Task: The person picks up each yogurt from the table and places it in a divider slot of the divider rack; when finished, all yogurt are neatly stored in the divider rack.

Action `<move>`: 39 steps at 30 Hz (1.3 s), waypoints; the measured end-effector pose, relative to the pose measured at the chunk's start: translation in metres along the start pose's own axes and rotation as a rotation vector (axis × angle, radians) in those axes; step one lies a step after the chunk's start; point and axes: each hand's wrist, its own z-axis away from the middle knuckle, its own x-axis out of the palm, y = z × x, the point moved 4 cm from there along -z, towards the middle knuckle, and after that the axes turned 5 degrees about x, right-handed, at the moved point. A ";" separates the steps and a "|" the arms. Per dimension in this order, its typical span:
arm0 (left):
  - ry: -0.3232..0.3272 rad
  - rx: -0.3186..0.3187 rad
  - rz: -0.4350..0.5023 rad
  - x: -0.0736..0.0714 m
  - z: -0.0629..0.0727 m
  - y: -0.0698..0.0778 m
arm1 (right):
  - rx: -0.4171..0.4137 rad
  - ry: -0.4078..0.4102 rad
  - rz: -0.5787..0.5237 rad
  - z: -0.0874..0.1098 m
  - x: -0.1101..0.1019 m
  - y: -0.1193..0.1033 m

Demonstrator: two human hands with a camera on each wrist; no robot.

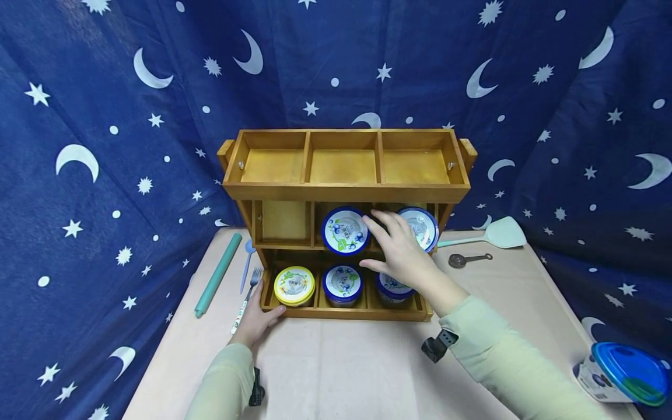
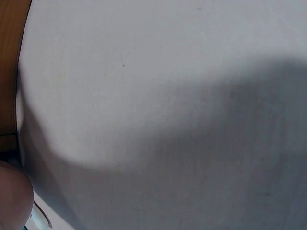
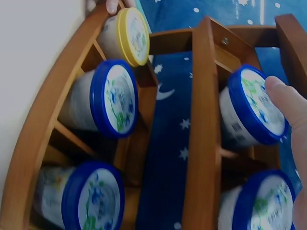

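Observation:
A three-tier wooden rack stands on the table. My left hand holds its lower left corner, thumb along the front edge and fingers at the side. On the middle tier, a blue-lidded tub sits in the centre compartment and another blue-lidded tub at the right. My right hand reaches between them, fingers spread, a fingertip at the centre tub's lid rim. The bottom tier holds a yellow-lidded tub and two blue-lidded tubs, one central, one right, partly under the right hand.
Left of the rack lie a green rod, a blue spoon and a fork. To the right are a pale spatula and a dark measuring spoon. A blue-lidded container stands at the front right.

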 end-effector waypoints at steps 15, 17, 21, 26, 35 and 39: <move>0.009 0.016 -0.024 0.001 0.000 -0.002 | -0.018 0.061 -0.054 0.035 -0.045 0.030; 0.009 0.012 -0.025 0.001 0.000 -0.002 | -0.015 0.075 -0.058 0.039 -0.048 0.034; 0.007 0.006 -0.019 0.001 -0.001 -0.003 | -0.009 0.093 -0.057 0.052 -0.053 0.043; 0.008 0.007 -0.015 0.001 -0.001 -0.003 | 0.084 0.023 -0.084 0.069 -0.059 0.063; 0.008 0.010 -0.009 0.001 0.001 -0.002 | 0.226 -0.009 -0.158 0.092 -0.071 0.095; 0.008 0.006 -0.008 0.000 0.000 -0.003 | 0.334 -0.041 -0.174 0.100 -0.074 0.105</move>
